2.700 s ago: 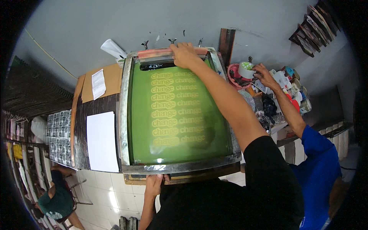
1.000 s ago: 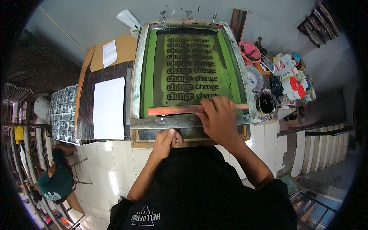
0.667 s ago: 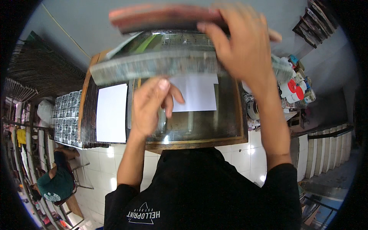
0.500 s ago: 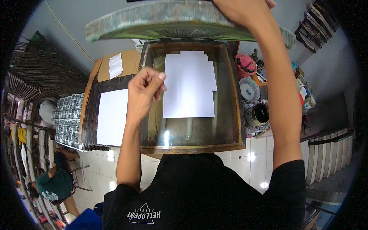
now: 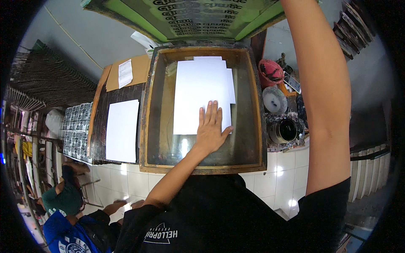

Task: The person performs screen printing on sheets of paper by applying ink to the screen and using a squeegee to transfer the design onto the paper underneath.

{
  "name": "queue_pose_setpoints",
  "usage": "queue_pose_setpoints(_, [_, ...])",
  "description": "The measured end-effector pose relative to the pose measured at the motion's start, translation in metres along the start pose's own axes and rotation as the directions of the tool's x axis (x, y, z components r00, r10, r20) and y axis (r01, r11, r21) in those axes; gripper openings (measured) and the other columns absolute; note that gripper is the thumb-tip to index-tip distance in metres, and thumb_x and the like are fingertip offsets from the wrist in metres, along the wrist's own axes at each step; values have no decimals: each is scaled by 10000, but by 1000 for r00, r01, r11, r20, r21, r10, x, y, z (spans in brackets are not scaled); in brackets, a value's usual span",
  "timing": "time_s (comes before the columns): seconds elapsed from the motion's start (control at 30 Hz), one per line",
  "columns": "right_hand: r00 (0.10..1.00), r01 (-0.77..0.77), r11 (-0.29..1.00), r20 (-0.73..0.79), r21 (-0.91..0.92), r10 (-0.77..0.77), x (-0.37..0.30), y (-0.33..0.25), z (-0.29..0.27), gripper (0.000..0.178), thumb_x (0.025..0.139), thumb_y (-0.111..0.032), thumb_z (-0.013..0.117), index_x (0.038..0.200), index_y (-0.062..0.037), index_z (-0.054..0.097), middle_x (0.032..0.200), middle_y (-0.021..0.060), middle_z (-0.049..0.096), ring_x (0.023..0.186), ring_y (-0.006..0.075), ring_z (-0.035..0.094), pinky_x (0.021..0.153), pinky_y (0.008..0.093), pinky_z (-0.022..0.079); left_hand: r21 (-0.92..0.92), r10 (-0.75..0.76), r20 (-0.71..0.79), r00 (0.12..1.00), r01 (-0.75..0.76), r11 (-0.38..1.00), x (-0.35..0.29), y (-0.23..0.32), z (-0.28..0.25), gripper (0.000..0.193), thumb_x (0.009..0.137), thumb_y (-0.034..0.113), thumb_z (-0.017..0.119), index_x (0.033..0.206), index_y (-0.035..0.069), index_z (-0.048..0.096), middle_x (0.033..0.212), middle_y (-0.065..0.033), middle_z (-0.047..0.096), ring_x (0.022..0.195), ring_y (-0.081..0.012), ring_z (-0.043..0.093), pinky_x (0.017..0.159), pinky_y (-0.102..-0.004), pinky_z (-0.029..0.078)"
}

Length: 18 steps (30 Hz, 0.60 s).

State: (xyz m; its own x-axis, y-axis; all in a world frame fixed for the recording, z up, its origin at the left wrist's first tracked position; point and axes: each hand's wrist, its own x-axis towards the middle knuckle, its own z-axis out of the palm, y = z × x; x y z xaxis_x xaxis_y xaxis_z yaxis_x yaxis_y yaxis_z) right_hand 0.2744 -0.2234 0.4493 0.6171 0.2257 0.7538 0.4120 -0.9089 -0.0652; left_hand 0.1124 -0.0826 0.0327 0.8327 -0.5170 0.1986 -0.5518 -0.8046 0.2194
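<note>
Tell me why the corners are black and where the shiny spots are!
In the head view, the corners are black, likely because the fisheye's round image doesn't fill it; head view too: glare shines on the tabletop just below the white paper and on the floor tiles; head view again: the left hand looks fairly sharp.

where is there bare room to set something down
Bare glass lies right of the white paper, up to the wooden frame; the left hand covers the paper's near-right corner. The dark table shows a strip between cardboard and paper stack. Crowded: right of the frame (pink bucket, tub, can).
</note>
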Motion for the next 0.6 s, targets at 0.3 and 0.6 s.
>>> queue_pose_setpoints(0.3, [999, -27, 1000, 39, 15, 27, 3, 7, -1, 437, 844, -336, 724, 1045, 52, 714, 1073, 312, 672, 1036, 443, 648, 916, 463, 502, -347, 432, 232, 872, -340, 874, -15, 64, -5, 743, 993, 538, 443, 1504, 5, 359, 1625, -229, 168, 1530, -361, 65, 1196, -604, -1])
queue_pose_setpoints(0.6, [999, -4, 1000, 50, 11, 3, 15, 8, 0, 450, 841, -347, 719, 1008, 71, 717, 1063, 314, 671, 1012, 451, 655, 909, 459, 514, 27, -92, 110, 990, 89, 996, 105, -55, 6, 666, 1008, 506, 388, 1545, 115, 321, 1616, -248, 186, 1521, -405, 74, 1173, -649, -17])
